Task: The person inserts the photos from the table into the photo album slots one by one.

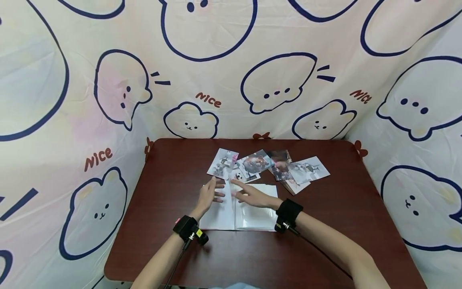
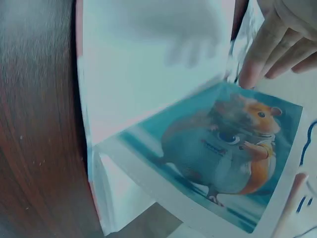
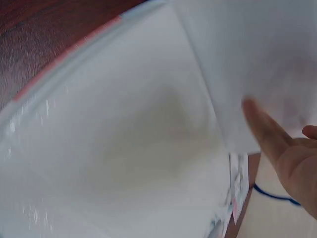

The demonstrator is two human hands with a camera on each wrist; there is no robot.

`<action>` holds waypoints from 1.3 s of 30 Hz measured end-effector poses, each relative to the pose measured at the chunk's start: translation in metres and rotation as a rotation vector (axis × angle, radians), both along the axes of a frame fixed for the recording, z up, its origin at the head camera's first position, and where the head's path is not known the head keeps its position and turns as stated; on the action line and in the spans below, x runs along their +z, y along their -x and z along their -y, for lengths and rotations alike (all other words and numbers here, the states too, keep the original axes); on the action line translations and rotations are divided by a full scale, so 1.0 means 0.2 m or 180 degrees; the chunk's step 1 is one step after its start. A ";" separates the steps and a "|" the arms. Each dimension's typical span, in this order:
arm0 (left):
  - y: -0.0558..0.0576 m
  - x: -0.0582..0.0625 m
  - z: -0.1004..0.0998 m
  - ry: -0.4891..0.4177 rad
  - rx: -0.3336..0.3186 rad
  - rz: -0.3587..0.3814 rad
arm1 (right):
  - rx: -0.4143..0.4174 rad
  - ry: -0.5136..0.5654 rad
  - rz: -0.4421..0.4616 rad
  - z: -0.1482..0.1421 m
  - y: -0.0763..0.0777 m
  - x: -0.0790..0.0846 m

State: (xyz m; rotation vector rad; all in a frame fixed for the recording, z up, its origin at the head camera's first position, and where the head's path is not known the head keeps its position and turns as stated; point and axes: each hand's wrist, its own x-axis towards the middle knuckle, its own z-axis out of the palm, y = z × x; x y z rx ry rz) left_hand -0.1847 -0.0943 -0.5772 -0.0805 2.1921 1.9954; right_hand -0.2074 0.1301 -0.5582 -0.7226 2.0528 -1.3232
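Note:
An open photo album (image 1: pixel 256 212) with white pages and clear sleeves lies on the table. One page stands raised between the hands; in the left wrist view its sleeve holds a picture of a hamster (image 2: pixel 223 144). My left hand (image 1: pixel 208 195) is over the left page, its fingers straight and apart, holding nothing. In the left wrist view its fingertips are by the picture's upper edge. My right hand (image 1: pixel 252 196) reaches in from the other side. In the right wrist view, its extended index finger (image 3: pixel 267 126) is against or very near the raised page (image 3: pixel 247 54); contact is unclear.
Behind the album lie loose picture cards: a pale one (image 1: pixel 222 163), a bluish one (image 1: pixel 255 162), a dark one (image 1: pixel 279 164) and another pale one (image 1: pixel 309 169), some overlapping. The brown table (image 1: pixel 162 208) meets a patterned cloth (image 1: pixel 231 120) at its back.

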 end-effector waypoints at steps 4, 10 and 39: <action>-0.03 -0.04 0.05 0.0154 0.0079 0.0040 | 0.0271 -0.0216 -0.0436 0.05 -0.05 -0.06; -0.03 -0.11 0.11 0.0608 0.0380 0.0006 | 0.0648 -0.0639 -0.1003 0.10 -0.10 -0.14; 0.02 -0.17 0.17 0.2349 0.0400 -0.0540 | 0.0350 -0.0904 -0.1847 0.01 -0.19 -0.21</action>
